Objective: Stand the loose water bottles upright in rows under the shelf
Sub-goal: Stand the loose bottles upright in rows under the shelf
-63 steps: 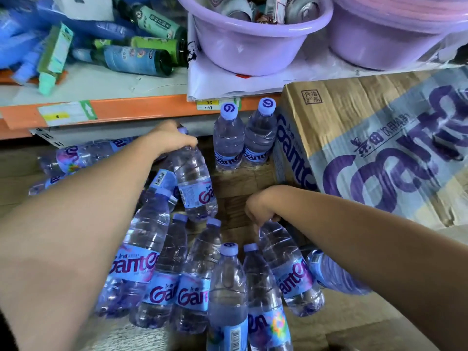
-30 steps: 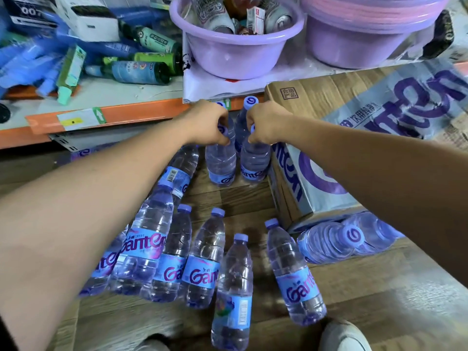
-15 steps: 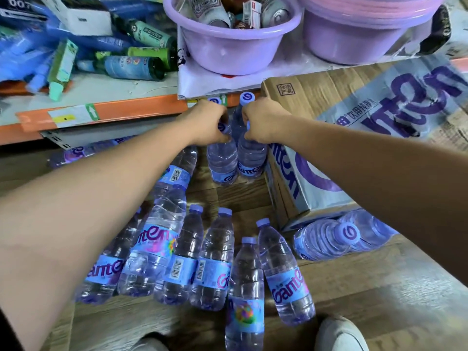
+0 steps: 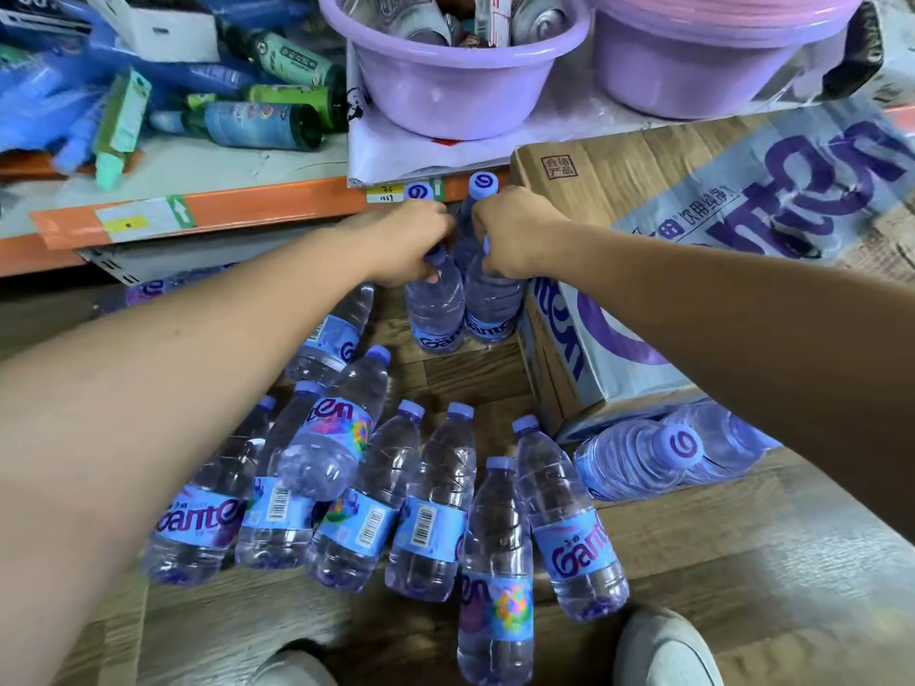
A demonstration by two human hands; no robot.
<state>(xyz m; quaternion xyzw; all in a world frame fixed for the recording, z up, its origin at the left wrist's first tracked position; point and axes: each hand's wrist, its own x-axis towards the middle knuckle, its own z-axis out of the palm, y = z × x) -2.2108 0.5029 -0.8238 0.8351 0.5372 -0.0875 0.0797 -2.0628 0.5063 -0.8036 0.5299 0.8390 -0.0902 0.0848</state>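
Two clear water bottles with blue labels stand upright side by side on the wooden floor under the orange shelf edge [image 4: 277, 212]. My left hand [image 4: 406, 245] grips the neck of the left bottle [image 4: 435, 309]. My right hand [image 4: 515, 235] grips the neck of the right bottle [image 4: 490, 304]. Behind them two more upright bottles show only their purple caps [image 4: 482, 184]. Several loose bottles [image 4: 431, 507] lie flat in a fan on the floor near me. One bottle [image 4: 341, 433] rests on top of that pile.
A printed cardboard case [image 4: 693, 269] sits right of the standing bottles, with more bottles [image 4: 643, 458] lying at its front corner. Purple basins [image 4: 455, 76] and green bottles crowd the shelf above. My shoes [image 4: 663, 651] are at the bottom edge.
Both hands carried a bottle each from the pile up to the shelf and set them upright in front of the back pair. The loose bottles rolled closer together.
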